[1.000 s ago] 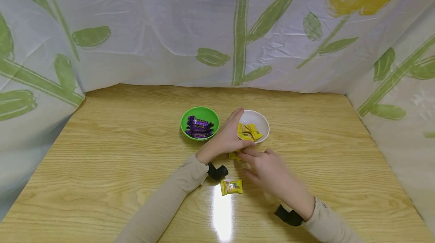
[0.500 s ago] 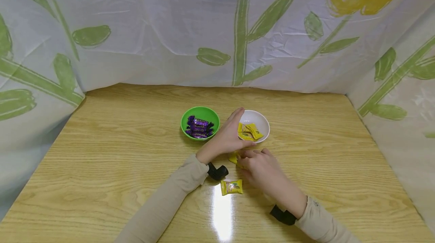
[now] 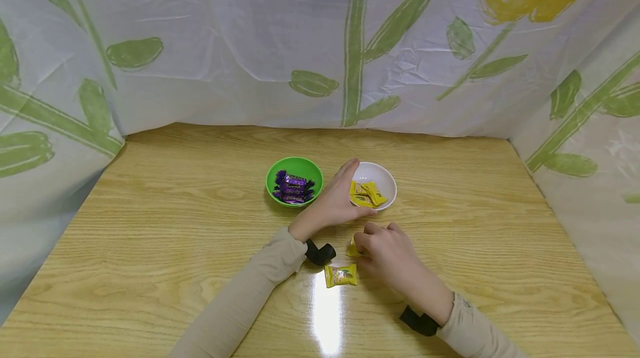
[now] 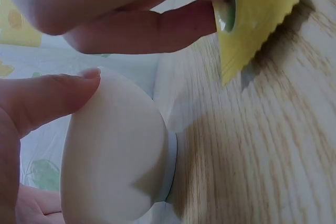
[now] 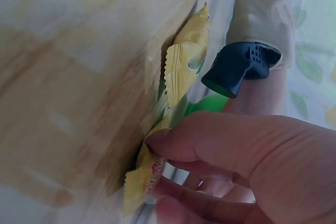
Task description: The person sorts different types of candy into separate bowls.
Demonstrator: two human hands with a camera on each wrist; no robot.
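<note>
My left hand (image 3: 330, 201) holds the white bowl (image 3: 376, 172) at its left side; in the left wrist view the thumb lies on the rim and part of the fingers shows behind the bowl (image 4: 115, 140). Several yellow wrapped candies (image 3: 366, 194) lie inside. Just in front of the bowl, my right hand (image 3: 392, 252) pinches another yellow wrapped candy (image 3: 352, 248) between thumb and fingers, low over the table. In the right wrist view part of this candy (image 5: 139, 182) is covered by the fingertips. One more yellow candy (image 3: 341, 276) lies on the table nearer to me.
A green bowl (image 3: 306, 164) with several purple wrapped candies (image 3: 294, 190) stands left of the white one. The wooden table (image 3: 165, 208) is bordered by a hanging flowered cloth (image 3: 240, 69) at the back and sides. Black wrist devices (image 3: 321, 253) sit on both wrists.
My right fingers have closed on the yellow candy near the white bowl and drawn it slightly toward me and to the right. The left hand and both bowls have stayed in place.
</note>
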